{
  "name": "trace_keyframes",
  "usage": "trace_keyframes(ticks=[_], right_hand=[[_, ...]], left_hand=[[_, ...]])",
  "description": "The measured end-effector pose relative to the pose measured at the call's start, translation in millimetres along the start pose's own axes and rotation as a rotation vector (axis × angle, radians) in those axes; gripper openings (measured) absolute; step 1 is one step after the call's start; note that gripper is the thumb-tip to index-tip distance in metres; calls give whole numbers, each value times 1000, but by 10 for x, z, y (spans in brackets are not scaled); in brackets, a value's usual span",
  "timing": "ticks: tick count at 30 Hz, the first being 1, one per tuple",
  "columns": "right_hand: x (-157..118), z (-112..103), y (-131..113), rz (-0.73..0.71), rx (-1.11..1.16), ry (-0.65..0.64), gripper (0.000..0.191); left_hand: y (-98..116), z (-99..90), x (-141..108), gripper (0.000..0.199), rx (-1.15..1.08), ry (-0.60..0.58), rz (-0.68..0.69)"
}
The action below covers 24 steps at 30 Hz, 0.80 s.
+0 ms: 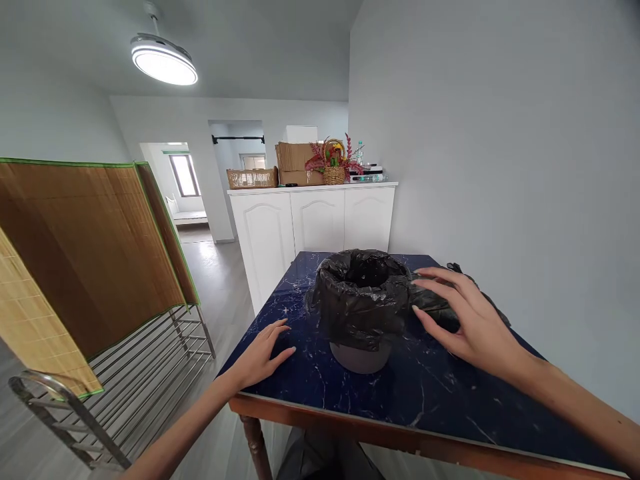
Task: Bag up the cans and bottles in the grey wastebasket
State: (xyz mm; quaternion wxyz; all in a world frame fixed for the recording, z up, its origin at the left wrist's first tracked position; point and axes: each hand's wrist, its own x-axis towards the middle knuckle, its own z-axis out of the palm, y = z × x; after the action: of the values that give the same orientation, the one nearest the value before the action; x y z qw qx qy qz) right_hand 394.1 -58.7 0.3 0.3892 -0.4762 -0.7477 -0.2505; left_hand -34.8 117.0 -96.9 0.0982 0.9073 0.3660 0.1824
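Observation:
A grey bin (361, 359) stands upright on the blue marble-patterned table (310, 380). A black plastic bag (363, 310) lines it, with its edge folded down over the outside and its mouth open. My left hand (263, 353) is at the table's left side, fingers apart and holding nothing, a short way left of the bin. Close to the bin's right side, my right hand (463, 317) has its fingers spread, with nothing in it; whether its fingertips touch the bag cannot be made out. Behind that hand lies more black plastic (431, 301), partly hidden by it.
A metal rack (145, 353) with a bamboo mat (90, 247) over it stands at the left. Beyond the table is a white cabinet (317, 220) carrying cardboard boxes (295, 160), a flower basket (334, 175) and bottles. A grey wall (490, 147) runs along the right.

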Motion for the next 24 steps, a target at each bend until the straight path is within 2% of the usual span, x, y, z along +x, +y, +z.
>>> trace_keyframes(ticks=[3,6,10,14,19,24], right_hand=[[177,44,-71,9,56,-114,56],[292,147,-90,31,110,-191,50],[370,271,-70,2,185,-208,30],[392,298,-36,51,221,-230,35],[384,162,-57,7,269,-230,29],[257,-192,-144,-70,226,-219,19]], left_hand=[[-309,199,-12,61,98,10,-152],[-488,343,-24,63,140,32,-216],[-569,436,-50,63,160,49,-219],[-601,466,-67,67,181,55,-205],[-639,496,-80,63,208,79,-184],[-679,538,-91,63,228,100,-173]])
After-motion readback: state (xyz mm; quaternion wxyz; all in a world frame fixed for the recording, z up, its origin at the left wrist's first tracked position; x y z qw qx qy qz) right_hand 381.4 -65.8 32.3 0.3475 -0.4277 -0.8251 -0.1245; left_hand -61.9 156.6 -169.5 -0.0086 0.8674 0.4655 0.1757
